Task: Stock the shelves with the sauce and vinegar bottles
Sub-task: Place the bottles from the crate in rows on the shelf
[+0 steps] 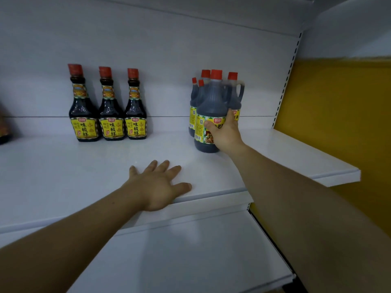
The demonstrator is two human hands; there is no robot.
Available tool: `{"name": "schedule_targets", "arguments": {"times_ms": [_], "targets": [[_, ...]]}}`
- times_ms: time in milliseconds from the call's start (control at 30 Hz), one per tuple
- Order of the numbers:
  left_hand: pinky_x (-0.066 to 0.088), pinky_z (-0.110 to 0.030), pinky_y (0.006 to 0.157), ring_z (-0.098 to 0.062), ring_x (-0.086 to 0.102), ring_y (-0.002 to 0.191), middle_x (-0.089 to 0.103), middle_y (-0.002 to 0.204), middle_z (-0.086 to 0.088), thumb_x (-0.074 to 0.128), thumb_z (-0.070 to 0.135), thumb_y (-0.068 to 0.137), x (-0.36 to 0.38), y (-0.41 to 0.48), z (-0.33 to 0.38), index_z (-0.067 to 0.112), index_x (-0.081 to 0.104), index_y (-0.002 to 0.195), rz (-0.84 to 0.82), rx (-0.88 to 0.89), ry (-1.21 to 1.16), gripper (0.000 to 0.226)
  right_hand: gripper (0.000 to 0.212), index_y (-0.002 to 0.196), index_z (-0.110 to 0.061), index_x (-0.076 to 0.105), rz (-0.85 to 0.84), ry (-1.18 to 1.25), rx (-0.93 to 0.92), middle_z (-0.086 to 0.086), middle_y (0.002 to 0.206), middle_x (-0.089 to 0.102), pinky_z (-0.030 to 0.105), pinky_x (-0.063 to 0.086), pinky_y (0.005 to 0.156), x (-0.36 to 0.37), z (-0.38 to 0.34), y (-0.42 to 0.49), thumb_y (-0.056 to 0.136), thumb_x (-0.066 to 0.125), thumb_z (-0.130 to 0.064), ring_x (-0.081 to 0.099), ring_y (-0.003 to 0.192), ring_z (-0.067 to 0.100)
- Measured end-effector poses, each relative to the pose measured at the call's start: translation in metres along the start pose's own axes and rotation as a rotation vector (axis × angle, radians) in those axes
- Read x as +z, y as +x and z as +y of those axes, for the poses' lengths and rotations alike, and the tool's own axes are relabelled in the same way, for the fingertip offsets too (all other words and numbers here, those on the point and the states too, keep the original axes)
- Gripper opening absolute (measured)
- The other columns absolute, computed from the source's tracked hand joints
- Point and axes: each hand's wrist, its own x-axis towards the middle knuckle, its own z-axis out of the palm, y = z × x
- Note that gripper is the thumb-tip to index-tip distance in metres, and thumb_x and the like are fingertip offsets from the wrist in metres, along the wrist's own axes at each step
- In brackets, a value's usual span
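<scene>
Head view: the right hand (225,132) has its fingers wrapped round a big dark jug (208,115) standing toward the shelf's (63,166) right end. The left hand (160,185) lies flat, fingers spread, on the front edge. The jug is probably heavy and smooth; grip its belly or handle.

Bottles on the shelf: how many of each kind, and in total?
Slim bottles with yellow labels, in a row at left: 3
Jugs with handles, clustered at right, red caps counted: 5
Total: 8
The right hand grips the front jug.
</scene>
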Motion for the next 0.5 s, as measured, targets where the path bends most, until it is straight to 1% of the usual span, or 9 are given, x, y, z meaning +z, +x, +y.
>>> {"name": "schedule_targets", "arguments": {"times_ms": [167,300,500], "targets": [[-0.003,-0.06,0.11,-0.017,-0.007,0.145,-0.007,0.158,0.008,0.015,0.077,0.081,0.001,0.0,-0.001,0.043,0.001,0.147,0.007,0.001,-0.013,0.075,0.086,0.15,-0.017,0.015,0.038,-0.049,-0.017,0.007,0.148,0.035,0.05,0.031,0.111,0.009,0.005,0.014,0.086,0.063,-0.047,0.035,0.135,0.029],[-0.002,-0.06,0.11,-0.017,-0.007,0.145,-0.006,0.158,0.009,0.016,0.077,0.081,0.0,0.002,-0.001,0.043,0.001,0.146,0.005,-0.002,-0.016,0.076,0.082,0.149,-0.017,0.018,0.026,-0.054,-0.029,0.005,0.146,0.039,0.05,0.033,0.109,0.008,0.008,0.018,0.087,0.062,-0.047,0.039,0.133,0.028],[-0.003,-0.06,0.11,-0.017,-0.006,0.145,-0.006,0.158,0.009,0.015,0.078,0.079,0.002,0.001,0.0,0.043,0.002,0.146,0.012,-0.009,-0.024,0.077,0.082,0.151,-0.017,0.014,0.001,-0.042,0.005,0.005,0.146,0.04,0.048,0.033,0.11,0.007,0.004,0.016,0.089,0.061,-0.043,0.039,0.133,0.029]]}}
